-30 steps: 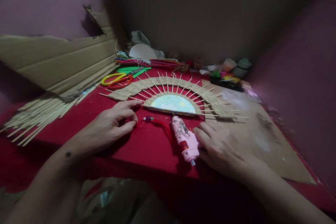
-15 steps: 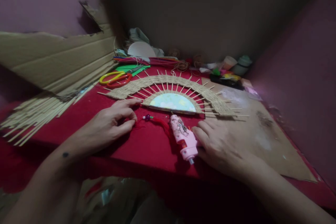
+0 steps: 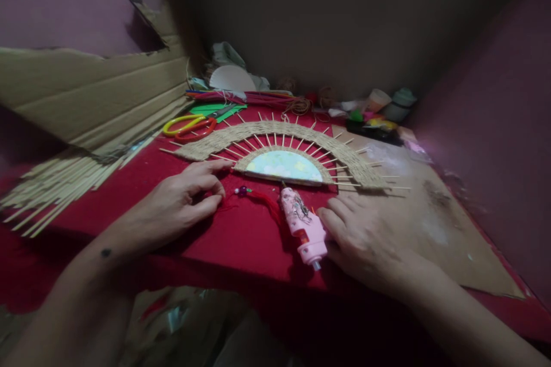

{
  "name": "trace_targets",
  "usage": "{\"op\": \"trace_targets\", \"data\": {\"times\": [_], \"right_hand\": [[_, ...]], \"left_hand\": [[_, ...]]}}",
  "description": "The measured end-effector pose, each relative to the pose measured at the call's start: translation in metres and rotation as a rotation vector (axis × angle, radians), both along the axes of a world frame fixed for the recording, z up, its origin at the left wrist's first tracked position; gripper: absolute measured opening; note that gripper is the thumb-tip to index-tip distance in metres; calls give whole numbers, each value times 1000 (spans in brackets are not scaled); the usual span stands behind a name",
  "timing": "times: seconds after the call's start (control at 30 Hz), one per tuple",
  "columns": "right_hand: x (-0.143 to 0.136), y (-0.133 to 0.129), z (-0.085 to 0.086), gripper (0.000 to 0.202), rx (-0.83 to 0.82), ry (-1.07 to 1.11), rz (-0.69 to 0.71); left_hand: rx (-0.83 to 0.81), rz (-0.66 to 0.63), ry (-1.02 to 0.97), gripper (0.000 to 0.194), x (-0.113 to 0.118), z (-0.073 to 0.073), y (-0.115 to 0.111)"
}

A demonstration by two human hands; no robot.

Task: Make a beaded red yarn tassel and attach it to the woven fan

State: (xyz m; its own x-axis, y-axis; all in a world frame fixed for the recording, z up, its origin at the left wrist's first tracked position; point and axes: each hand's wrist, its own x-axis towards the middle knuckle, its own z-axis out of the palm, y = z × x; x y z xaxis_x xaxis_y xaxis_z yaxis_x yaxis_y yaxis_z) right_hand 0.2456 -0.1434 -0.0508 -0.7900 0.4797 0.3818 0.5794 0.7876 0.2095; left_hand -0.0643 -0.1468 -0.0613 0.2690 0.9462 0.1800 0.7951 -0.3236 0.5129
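Observation:
A woven fan (image 3: 275, 128) with thin sticks and a pale blue half-round centre (image 3: 284, 165) lies flat on the red table. My left hand (image 3: 183, 198) rests at the fan's left corner, index finger stretched to it, thumb and other fingers curled near thin red threads. A red tassel (image 3: 264, 199) with a purple bead (image 3: 243, 191) lies between my hands. My right hand (image 3: 359, 235) is beside a pink glue gun (image 3: 303, 226), its fingers curled at the handle, which is mostly hidden; the nozzle points at the fan's lower edge.
Scissors (image 3: 189, 127) with yellow and red handles lie on green sheets (image 3: 232, 114) at the back left. Bundled sticks (image 3: 64, 183) lie by a cardboard panel (image 3: 99, 92). A cardboard sheet (image 3: 434, 229) covers the right side. Cups (image 3: 376, 101) and cords (image 3: 299, 105) stand or lie behind.
The view has shifted very slightly. Both hands, the fan and the glue gun keep nearly the same places relative to one another.

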Motion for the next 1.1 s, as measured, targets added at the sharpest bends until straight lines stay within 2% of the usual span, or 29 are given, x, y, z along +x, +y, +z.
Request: {"op": "trace_targets", "data": {"times": [0.47, 0.77, 1.1], "right_hand": [[-4, 1, 0, 16, -23, -1, -9], [1, -3, 2, 18, -36, 1, -39], [1, -2, 2, 18, -56, 8, -19]], "left_hand": [[30, -6, 25, 26, -3, -4, 2], [-21, -16, 34, 26, 1, 3, -1], [-25, 5, 40, 24, 0, 2, -1]]}}
